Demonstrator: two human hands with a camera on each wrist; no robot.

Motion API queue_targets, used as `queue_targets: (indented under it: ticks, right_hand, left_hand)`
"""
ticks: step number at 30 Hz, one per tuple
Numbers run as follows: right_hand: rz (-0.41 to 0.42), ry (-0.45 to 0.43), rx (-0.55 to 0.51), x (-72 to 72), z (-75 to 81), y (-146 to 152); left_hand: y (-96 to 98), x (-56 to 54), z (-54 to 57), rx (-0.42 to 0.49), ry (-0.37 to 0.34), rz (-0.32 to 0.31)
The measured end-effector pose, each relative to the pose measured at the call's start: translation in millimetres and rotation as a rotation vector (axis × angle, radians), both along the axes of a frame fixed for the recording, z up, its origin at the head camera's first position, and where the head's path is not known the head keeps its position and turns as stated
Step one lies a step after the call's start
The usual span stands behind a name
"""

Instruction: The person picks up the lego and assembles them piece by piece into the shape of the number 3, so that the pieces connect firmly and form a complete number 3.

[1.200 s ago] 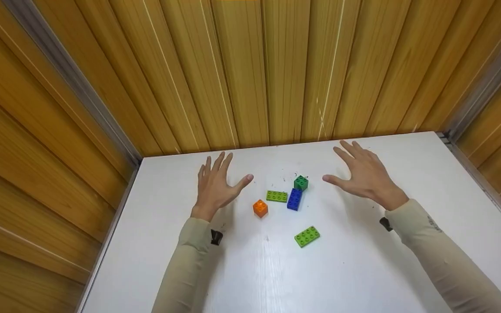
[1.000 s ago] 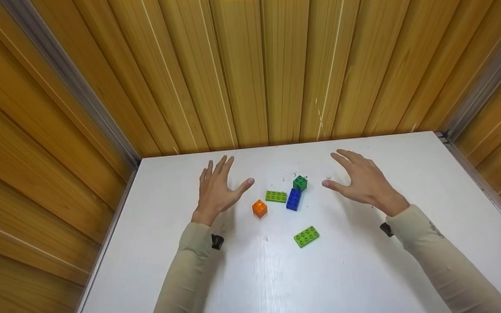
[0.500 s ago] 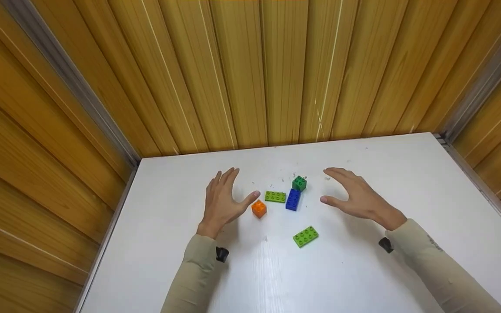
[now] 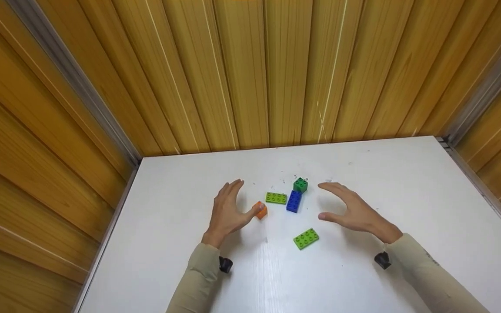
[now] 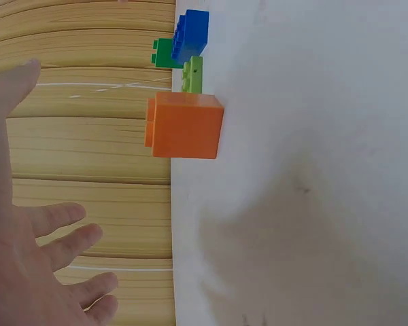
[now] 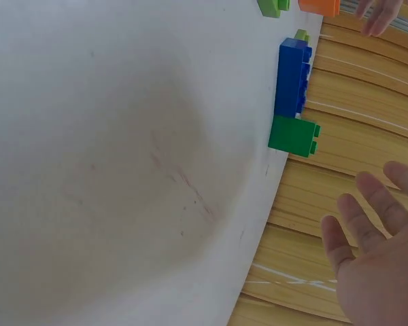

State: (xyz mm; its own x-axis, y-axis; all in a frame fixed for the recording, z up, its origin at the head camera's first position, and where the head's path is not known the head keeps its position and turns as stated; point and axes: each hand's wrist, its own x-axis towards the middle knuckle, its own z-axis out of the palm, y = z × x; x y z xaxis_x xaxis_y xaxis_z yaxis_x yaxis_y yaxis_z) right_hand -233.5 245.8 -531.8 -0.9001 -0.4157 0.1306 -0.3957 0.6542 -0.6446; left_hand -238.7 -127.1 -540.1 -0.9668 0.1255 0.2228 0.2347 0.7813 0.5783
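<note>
Several toy bricks lie on the white table [image 4: 189, 243]. My left hand [image 4: 244, 198] hovers with spread fingers, its thumb just beside the orange brick [image 4: 261, 211]; the left wrist view shows a gap between thumb and orange brick [image 5: 185, 125]. My right hand [image 4: 323, 201] is held with fingers straight, right of the blue brick [image 4: 294, 201] and the dark green brick [image 4: 300, 185]. A flat light green brick [image 4: 276, 198] lies between orange and blue. Another light green brick [image 4: 306, 238] lies nearer me. Neither hand holds anything. The right wrist view shows the blue brick [image 6: 291, 78] touching the dark green brick [image 6: 294, 136].
Wooden plank walls [image 4: 250, 78] enclose the table at the back and on both sides, with metal strips [image 4: 472, 113] in the corners. Small dark specks mark the table behind the bricks.
Both hands have drawn back toward me and inward toward the bricks. The left thumb has come up beside the orange brick. The bricks have not moved.
</note>
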Motion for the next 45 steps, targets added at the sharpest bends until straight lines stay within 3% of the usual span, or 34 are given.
queue_targets:
  ticks: [8,15,21,32,45]
  right_hand:
    - [0.098,0.009,-0.009,1.4,-17.0,-2.7]
    - [0.202,0.015,0.0,4.3,-22.5,-5.2]
    - [0.281,0.014,-0.027,8.5,-26.2,-9.3]
    - [0.317,-0.078,-0.036,14.5,-39.8,-15.9]
    - [0.26,-0.211,-0.021,11.6,-42.1,-20.6]
  left_hand:
    - [6.4,6.7,-11.6,0.023,-0.087,-0.024]
    - [11.5,9.1,-19.6,0.044,-0.135,-0.084]
    - [15.4,10.3,-21.6,0.119,-0.211,-0.061]
    - [19.9,7.6,-25.6,0.199,-0.243,-0.055]
    - [28.5,4.4,-34.3,0.258,-0.188,0.027]
